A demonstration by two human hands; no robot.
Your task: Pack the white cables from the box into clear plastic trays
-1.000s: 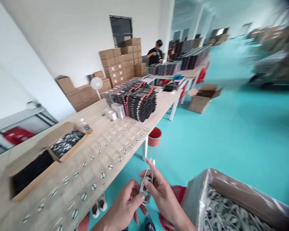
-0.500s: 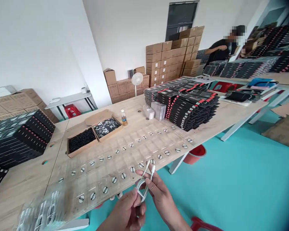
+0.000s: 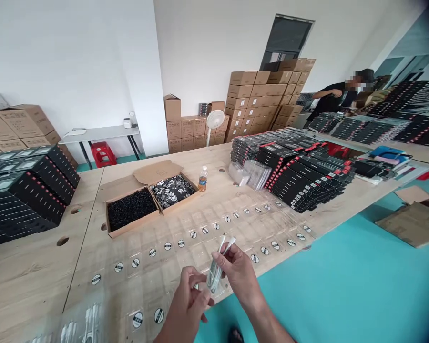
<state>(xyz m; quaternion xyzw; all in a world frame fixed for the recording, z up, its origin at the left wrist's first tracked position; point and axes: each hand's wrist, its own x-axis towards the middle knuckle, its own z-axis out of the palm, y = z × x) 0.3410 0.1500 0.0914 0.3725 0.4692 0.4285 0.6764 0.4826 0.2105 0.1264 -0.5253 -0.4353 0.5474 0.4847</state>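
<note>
A coiled white cable [image 3: 215, 275] with two connector ends pointing up is pinched between the thumb and fingers of my right hand [image 3: 240, 274]. My left hand [image 3: 191, 300] is just left of the coil's lower end, its fingers bent and apart; a fingertip is at the coil's edge, and whether it touches cannot be told. Both hands are above the front edge of the wooden table [image 3: 128, 281]. Beneath them, rows of clear plastic sleeves with round black-and-white stickers [image 3: 158, 315] lie flat. More white cables [image 3: 91, 319] in clear packaging are at the lower left.
An open carton of small black pieces [image 3: 130, 209] adjoins one of patterned black-and-white packets [image 3: 173, 190]. Beside them stands a bottle [image 3: 203, 178]. Black box stacks [image 3: 303, 176] rise at right, others [image 3: 28, 190] at left. A person [image 3: 338, 97] works at the far right.
My left hand has loosened from the cable and its fingers have spread. My right hand now holds the coil, drawn together more narrowly. The view has turned slightly, shifting the table lower.
</note>
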